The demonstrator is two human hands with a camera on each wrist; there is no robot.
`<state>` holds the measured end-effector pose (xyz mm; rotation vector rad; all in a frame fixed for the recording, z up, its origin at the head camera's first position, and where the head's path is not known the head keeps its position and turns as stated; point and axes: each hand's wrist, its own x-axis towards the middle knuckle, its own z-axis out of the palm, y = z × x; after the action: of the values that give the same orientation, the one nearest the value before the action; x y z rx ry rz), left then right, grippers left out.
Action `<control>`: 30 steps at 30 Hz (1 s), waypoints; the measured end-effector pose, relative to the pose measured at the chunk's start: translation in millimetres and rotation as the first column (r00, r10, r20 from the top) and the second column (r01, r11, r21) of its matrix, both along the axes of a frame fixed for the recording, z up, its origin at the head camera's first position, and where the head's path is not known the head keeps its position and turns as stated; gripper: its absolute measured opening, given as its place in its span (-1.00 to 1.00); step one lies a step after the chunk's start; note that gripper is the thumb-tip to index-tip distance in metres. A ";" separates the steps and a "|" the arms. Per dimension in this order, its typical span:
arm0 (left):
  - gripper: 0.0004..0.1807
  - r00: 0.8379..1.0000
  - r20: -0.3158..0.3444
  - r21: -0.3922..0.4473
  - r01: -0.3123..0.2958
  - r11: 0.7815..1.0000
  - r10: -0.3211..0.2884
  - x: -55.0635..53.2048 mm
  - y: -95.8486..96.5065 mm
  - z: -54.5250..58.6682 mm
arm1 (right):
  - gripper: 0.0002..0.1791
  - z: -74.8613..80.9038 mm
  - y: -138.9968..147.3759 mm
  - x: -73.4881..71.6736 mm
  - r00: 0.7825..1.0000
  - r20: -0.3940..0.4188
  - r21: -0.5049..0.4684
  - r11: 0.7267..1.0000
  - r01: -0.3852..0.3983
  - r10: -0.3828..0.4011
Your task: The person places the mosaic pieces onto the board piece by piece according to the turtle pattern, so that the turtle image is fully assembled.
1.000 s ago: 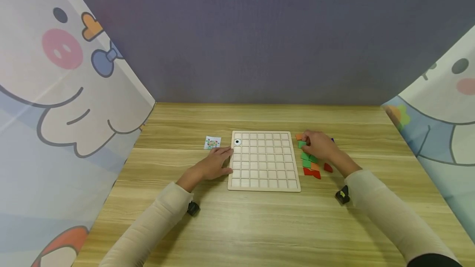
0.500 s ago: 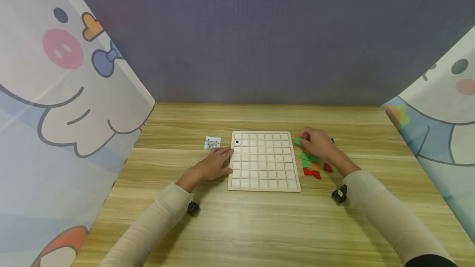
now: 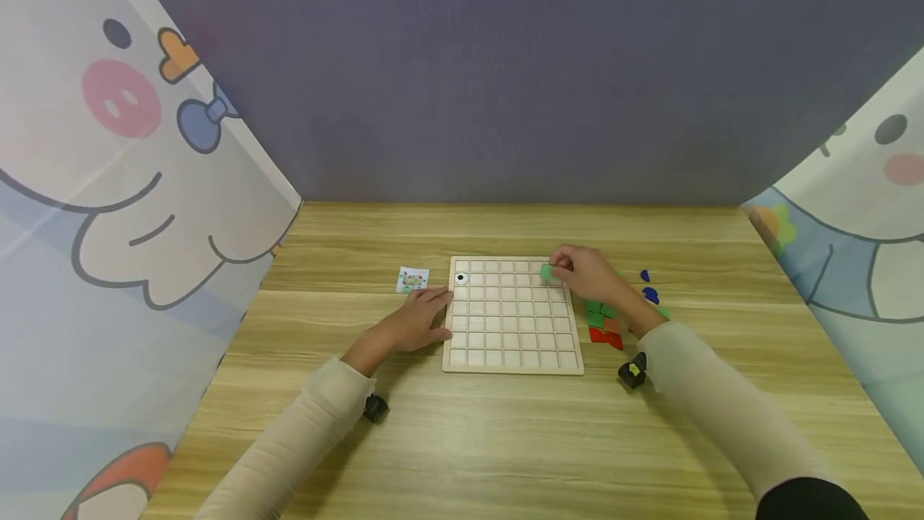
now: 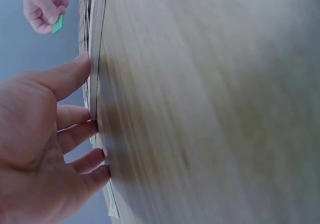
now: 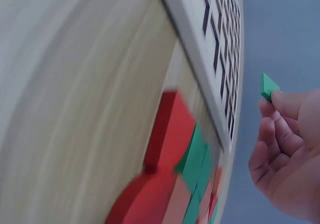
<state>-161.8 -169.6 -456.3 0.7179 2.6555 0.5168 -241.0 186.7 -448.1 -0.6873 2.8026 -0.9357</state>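
1. Right hand, right of centre: thumb and fingertips clamped on a green tile. Other fingers curl beneath, as the right wrist view shows.
2. Tile sits over the upper right of the wooden board. Both wrist views show a gap between tile and board: raised, not touching.
3. Key relation: tile juts from the fingertips toward frame left, over the squares, with the hand on its right. Looks roughly square from the head; no long axis made out. Held on a slant in the right wrist view. Exact square below: cannot tell.
4. Right hand is the nearer, being the holder. Left hand is at the board's left side, fingers apart, tips touching the edge, gripping nothing.
5. Eye disc on the board, upper left. Picture card just left of the board.
6. Right of the board: red pieces, blue pieces, partly hidden green ones.
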 end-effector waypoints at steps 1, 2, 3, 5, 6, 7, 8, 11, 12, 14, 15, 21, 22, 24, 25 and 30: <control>-0.17 1.000 -0.003 -0.001 0.001 1.000 -0.001 0.1 -0.1 -0.2 | -0.85 0.7 -3.7 0.1 1.000 0.017 -0.009 1.000 -0.007 0.008; -0.17 1.000 -0.004 -0.001 0.002 1.000 -0.002 0.3 -0.2 -0.4 | -0.85 1.6 -7.4 0.3 0.999 0.033 -0.020 1.000 -0.013 0.014; -0.17 1.000 -0.006 -0.002 0.001 1.000 -0.001 0.5 -0.2 -0.6 | -0.85 2.2 -11.0 0.4 0.999 0.047 -0.029 0.999 -0.019 0.021; -0.17 1.000 -0.007 0.003 -0.001 1.000 0.001 0.6 -0.3 -0.8 | -0.86 3.6 -18.6 0.8 0.997 0.073 -0.050 0.998 -0.029 0.033; -0.17 1.000 -0.006 0.005 -0.003 1.000 0.003 0.7 -0.2 -0.8 | -0.87 3.8 -22.3 0.7 0.996 0.077 -0.056 0.998 -0.035 0.039; -0.17 1.000 -0.006 0.006 -0.004 1.000 0.004 0.7 -0.2 -0.9 | -0.87 3.8 -26.0 0.4 0.996 0.077 -0.061 0.997 -0.041 0.046; -0.17 1.000 -0.006 0.008 -0.006 1.000 0.006 0.8 -0.3 -1.0 | -0.88 3.7 -29.7 0.0 0.996 0.078 -0.067 0.997 -0.048 0.053; -0.18 1.000 -0.004 0.007 -0.005 1.000 0.005 0.7 -0.2 -1.0 | -0.88 3.1 -40.4 -0.7 0.993 0.091 -0.080 0.995 -0.066 0.073; -0.17 1.000 -0.005 0.006 -0.003 1.000 0.003 0.7 -0.3 -1.1 | -0.89 2.8 -43.7 -0.9 0.992 0.100 -0.087 0.994 -0.066 0.075; -0.17 1.000 -0.004 0.005 -0.003 1.000 0.004 0.7 -0.5 -1.0 | -0.89 2.0 -50.4 -1.4 0.990 0.114 -0.100 0.992 -0.072 0.083; -0.17 1.000 -0.004 0.004 -0.003 1.000 0.003 0.6 -0.5 -1.1 | -0.89 2.0 -53.8 -1.3 0.989 0.121 -0.104 0.992 -0.072 0.084; -0.17 1.000 -0.004 0.004 -0.010 1.000 0.010 0.4 -1.5 -2.1 | -0.89 0.8 -75.2 -0.2 0.985 0.143 -0.126 0.989 -0.077 0.095; -0.17 1.000 -0.002 0.008 -0.013 1.000 0.013 0.6 -1.6 -2.0 | -0.90 0.4 -78.7 -0.1 0.985 0.143 -0.125 0.989 -0.079 0.097; -0.17 1.000 0.003 0.013 -0.016 1.000 0.016 0.7 -1.5 -1.5 | -0.90 -0.4 -85.5 0.7 0.983 0.152 -0.123 0.989 -0.082 0.101; -0.17 1.000 0.004 0.017 -0.018 1.000 0.017 0.8 -1.6 -1.4 | -0.91 -0.8 -88.8 1.2 0.983 0.155 -0.118 0.989 -0.085 0.103; -0.18 1.000 -0.003 0.025 -0.011 1.000 0.011 0.4 -1.6 -1.4 | -0.94 -3.5 -103.9 3.0 0.980 0.163 -0.115 0.989 -0.093 0.112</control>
<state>-161.4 -171.1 -457.8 0.7120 2.6620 0.5538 -238.0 82.8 -451.6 -0.7213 2.5595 -1.0771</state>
